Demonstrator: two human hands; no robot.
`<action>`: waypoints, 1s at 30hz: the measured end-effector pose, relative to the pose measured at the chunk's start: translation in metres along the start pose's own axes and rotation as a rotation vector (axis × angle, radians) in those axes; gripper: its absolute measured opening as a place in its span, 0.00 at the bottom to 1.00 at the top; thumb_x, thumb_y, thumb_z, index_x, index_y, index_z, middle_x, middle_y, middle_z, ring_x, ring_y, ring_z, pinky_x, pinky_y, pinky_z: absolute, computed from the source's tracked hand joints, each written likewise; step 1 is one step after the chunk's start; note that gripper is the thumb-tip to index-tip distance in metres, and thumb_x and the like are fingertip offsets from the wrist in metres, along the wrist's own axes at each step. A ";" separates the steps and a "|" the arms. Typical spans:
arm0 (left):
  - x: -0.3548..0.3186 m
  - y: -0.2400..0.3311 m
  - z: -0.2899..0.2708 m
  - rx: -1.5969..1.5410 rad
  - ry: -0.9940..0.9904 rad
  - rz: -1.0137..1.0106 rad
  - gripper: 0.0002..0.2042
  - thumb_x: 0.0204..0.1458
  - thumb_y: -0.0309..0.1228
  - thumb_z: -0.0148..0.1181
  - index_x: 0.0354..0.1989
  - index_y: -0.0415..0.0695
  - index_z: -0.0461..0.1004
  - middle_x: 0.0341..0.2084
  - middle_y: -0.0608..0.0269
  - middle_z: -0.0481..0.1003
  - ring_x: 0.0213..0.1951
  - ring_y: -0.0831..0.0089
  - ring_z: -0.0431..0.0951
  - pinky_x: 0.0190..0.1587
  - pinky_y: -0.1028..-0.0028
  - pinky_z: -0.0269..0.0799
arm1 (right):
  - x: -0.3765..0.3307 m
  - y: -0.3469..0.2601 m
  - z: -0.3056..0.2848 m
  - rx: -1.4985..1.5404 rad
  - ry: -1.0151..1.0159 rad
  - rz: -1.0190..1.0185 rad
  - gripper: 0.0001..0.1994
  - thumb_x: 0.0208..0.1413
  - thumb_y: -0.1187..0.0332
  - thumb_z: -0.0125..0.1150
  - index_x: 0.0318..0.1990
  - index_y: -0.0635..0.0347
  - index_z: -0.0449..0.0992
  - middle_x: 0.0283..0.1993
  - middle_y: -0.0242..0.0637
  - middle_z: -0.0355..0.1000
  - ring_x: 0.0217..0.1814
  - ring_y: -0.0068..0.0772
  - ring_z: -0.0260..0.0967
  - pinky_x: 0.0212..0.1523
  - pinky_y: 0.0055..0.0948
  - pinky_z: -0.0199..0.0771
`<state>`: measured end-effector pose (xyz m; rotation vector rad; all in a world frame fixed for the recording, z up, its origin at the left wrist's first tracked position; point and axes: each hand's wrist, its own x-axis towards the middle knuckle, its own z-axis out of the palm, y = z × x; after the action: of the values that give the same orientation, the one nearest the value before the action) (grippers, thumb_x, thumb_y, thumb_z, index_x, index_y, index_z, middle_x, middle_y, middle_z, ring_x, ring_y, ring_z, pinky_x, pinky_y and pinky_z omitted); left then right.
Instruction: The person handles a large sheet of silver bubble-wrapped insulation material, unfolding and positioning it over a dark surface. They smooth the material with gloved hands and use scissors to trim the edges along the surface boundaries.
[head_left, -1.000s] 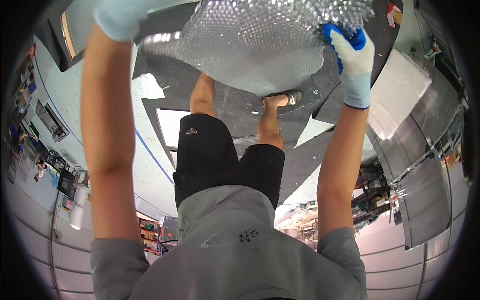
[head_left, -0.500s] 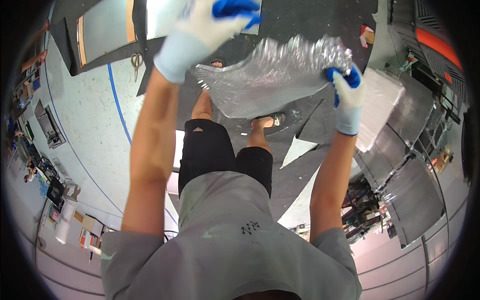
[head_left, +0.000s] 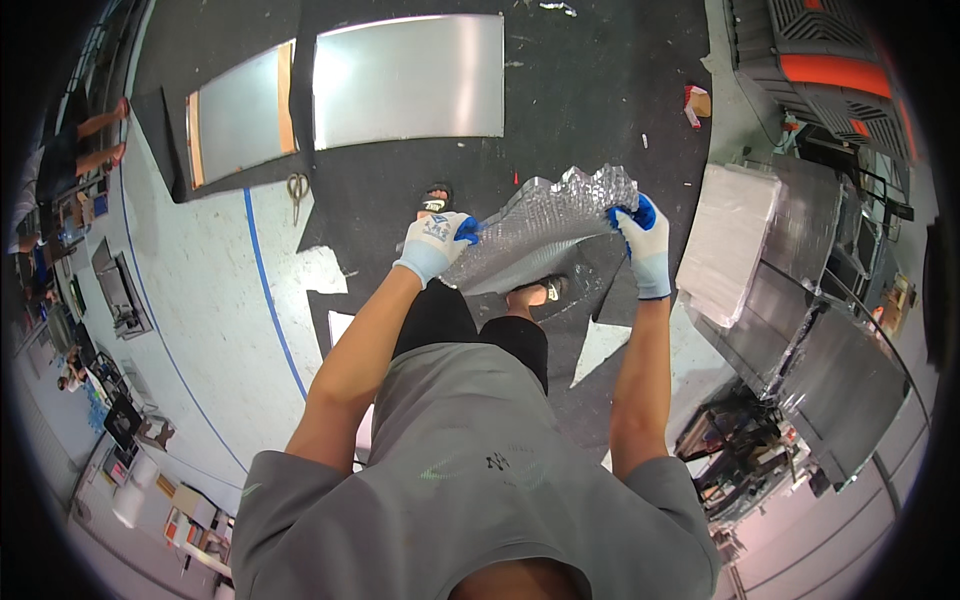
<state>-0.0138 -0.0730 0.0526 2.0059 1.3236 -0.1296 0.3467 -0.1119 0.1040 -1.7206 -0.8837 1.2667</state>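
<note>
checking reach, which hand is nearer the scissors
Left: the left hand is to the right of the scissors; the right hand is farther right, gripping the silvery sheet.

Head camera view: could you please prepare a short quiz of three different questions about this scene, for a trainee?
1. What does the right hand grip?
A) a hammer
B) a silvery bubble-wrap sheet
C) a cardboard box

2. True or false: in the picture, the scissors lie to the right of the nearby blue floor line.

3. How many tan strips are on the smaller panel at upper left?

Key: 1. B; 2. True; 3. Two.
</note>
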 end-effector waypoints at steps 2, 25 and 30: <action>0.002 0.003 -0.019 -0.048 0.006 0.024 0.11 0.54 0.44 0.64 0.41 0.54 0.81 0.35 0.59 0.82 0.42 0.57 0.83 0.46 0.59 0.77 | 0.000 0.000 -0.001 -0.003 -0.023 0.001 0.16 0.58 0.77 0.65 0.55 0.69 0.78 0.46 0.31 0.79 0.44 0.17 0.73 0.47 0.22 0.75; 0.016 0.079 -0.063 0.125 0.108 0.228 0.09 0.59 0.37 0.59 0.43 0.47 0.74 0.41 0.55 0.78 0.45 0.56 0.81 0.48 0.58 0.75 | 0.009 -0.091 0.115 -1.457 -0.790 -0.258 0.18 0.56 0.63 0.66 0.55 0.52 0.79 0.51 0.42 0.80 0.58 0.45 0.76 0.64 0.42 0.71; -0.004 0.058 -0.040 0.002 0.096 0.143 0.13 0.56 0.40 0.63 0.46 0.50 0.76 0.43 0.57 0.80 0.48 0.55 0.80 0.51 0.59 0.75 | 0.018 -0.096 0.102 -1.439 -0.807 -0.207 0.14 0.56 0.64 0.65 0.50 0.46 0.82 0.50 0.42 0.81 0.55 0.45 0.78 0.57 0.41 0.76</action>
<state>0.0214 -0.0638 0.1133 2.1241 1.2331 0.0321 0.2453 -0.0347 0.1660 -1.8894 -2.8595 1.2040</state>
